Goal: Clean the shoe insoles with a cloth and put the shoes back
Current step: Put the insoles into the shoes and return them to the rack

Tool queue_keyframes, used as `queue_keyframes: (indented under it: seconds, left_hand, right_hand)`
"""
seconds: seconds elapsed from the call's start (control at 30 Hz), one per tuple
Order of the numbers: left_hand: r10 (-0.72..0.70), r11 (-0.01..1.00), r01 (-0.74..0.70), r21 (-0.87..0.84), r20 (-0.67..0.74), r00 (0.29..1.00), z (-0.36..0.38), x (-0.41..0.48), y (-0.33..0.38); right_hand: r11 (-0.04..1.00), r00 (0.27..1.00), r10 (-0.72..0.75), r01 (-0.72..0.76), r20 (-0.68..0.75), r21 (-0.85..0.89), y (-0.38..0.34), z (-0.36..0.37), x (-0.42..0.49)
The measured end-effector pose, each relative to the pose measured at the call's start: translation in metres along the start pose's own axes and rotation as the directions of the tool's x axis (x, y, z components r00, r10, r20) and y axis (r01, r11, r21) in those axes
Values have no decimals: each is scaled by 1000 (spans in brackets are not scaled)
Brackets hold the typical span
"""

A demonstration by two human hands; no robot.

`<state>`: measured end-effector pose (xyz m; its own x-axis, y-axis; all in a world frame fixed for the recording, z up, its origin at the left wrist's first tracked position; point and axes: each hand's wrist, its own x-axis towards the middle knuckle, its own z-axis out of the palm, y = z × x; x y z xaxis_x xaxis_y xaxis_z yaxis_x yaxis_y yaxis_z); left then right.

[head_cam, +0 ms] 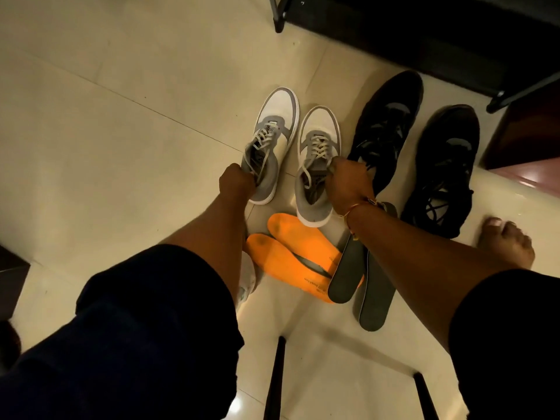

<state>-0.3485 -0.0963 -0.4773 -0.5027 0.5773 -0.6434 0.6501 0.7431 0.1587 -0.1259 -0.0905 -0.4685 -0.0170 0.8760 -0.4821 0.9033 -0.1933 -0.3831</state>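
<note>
Two white and grey sneakers stand side by side on the tiled floor. My left hand (237,181) grips the left sneaker (274,131) at its collar. My right hand (348,186) grips the right sneaker (318,153) at its collar. Two orange insoles (291,253) lie crossed on the floor just in front of them. Two dark grey insoles (363,283) lie beside the orange ones, under my right forearm. A pair of black sneakers (388,122) stands to the right. A pale cloth (247,280) shows partly behind my left forearm.
A dark shoe rack (424,31) with black legs stands at the top right. My bare foot (506,241) rests on the floor at the right. Black stool legs (277,377) show at the bottom. A dark wooden piece of furniture (527,137) is at the right edge.
</note>
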Motion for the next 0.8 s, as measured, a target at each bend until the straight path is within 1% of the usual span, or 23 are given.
queue_keyframes:
  seconds: [0.1,0.17,0.23,0.3,0.37,0.43,0.5,0.6,0.67,0.73,0.77,0.8]
  left_hand:
    - [-11,1000,10,18,38,999,3,11,-6]
    - [-25,999,26,-22,42,999,4,15,-8]
    - [-15,998,14,-64,-10,1000,1,12,-9]
    - [19,998,-23,-53,-62,998,-1,2,-4]
    - [59,996,-67,-65,-124,991,-4,-10,2]
    - [95,989,-114,-92,-195,976,-18,-31,12]
    - [136,978,-172,-121,-262,955,-41,-59,26]
    - [237,940,-304,-152,-349,907,-77,-112,50]
    - [353,894,-430,-127,-394,849,-99,-151,62]
    - [492,814,-574,-89,-418,763,-115,-192,71]
    - [533,780,-618,-97,-413,738,-119,-211,73]
    - [544,764,-632,-130,-396,739,-122,-228,75]
  right_hand:
    - [998,998,10,-13,63,63,-3,4,3]
    - [998,995,26,-31,92,54,-5,3,5]
    - [997,993,70,-72,92,25,-10,-5,5]
    - [995,992,96,-97,83,8,-15,-15,6]
    - [996,995,55,-60,84,64,-27,-30,6]
    - [981,995,-47,28,93,193,-45,-49,3]
    - [967,990,-82,51,115,248,-65,-78,-4]
    - [946,988,-125,91,91,311,-88,-125,-25]
    - [927,986,-160,131,54,352,-93,-162,-51]
    - [933,989,-145,143,-19,330,-87,-196,-78]
    - [943,991,-115,132,-72,305,-81,-208,-90]
    - [949,988,-88,123,-129,291,-75,-220,-102]
